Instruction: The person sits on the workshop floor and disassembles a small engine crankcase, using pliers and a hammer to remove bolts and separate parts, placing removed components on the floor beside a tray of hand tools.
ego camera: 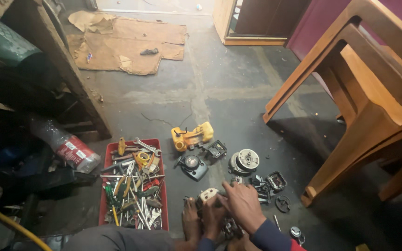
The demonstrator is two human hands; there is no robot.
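- The person sits on the floor (238,107), a dark, cracked concrete surface, and both hands work low at the bottom middle of the view.
- The right hand (244,203) lies on top of a small engine part (209,194), a pale metal piece with dark bits under it; the fingers curl down over it, so the grip is closed on that part.
- The left hand (212,214) sits just beside the right one, lower and to the left, fingers bent around the same engine part; its grip is also closed on it.
- A bare foot (191,222) rests on the floor touching the left side of the work.
- The engine part sits on the floor between the hands, right of the red tray (102,204).
- The red tray is full of spanners, screwdrivers and other hand tools, lying in a loose heap.
- Beyond the hands lie loose machine pieces: a yellow housing (192,136), a black round cover (192,166), a small black box-shaped piece (216,149) and a grey round flywheel (245,161).
- Smaller black pieces (275,181) lie right of the hands, near the leg of a wooden chair (373,102).
- A plastic bottle (66,145) with a red label lies on its side left of the tray.
- A torn sheet of cardboard (131,44) lies flat farther away, well apart from the work.
- A yellow hose (17,226) crosses the lower left corner.
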